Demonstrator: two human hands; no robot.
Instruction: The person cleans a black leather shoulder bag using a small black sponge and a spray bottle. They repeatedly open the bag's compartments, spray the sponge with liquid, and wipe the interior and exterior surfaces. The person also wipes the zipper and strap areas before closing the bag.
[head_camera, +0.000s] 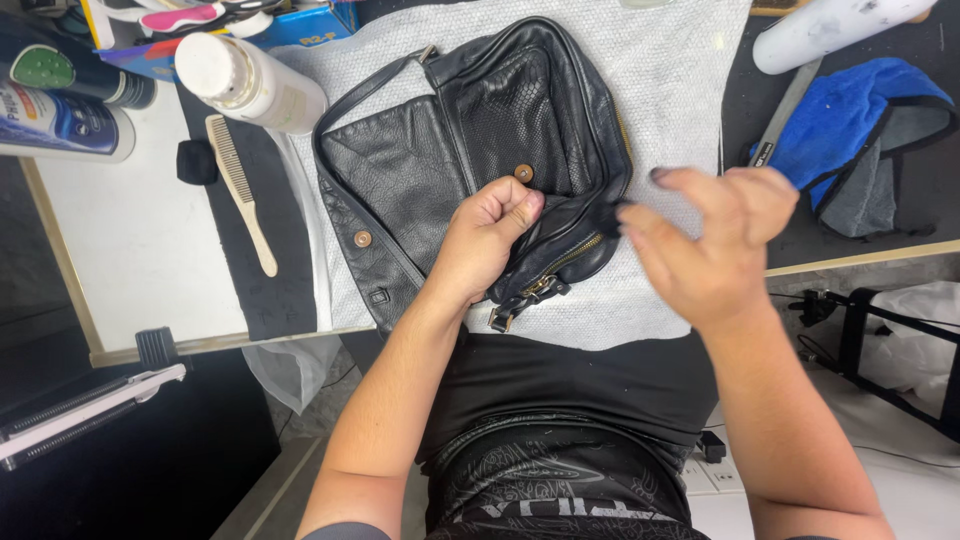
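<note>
A black leather bag with brass snaps and a brass zipper lies on a white cloth spread over the worktable. My left hand is closed in a fist, gripping the bag's leather near its middle, just below a snap button. My right hand hovers at the bag's right edge, slightly blurred, its fingertips pinching a small black part of the bag.
A white bottle lies at the upper left, a wooden comb beside it on a black mat. Spray cans sit at the far left. A blue cloth and a white tube lie at the upper right.
</note>
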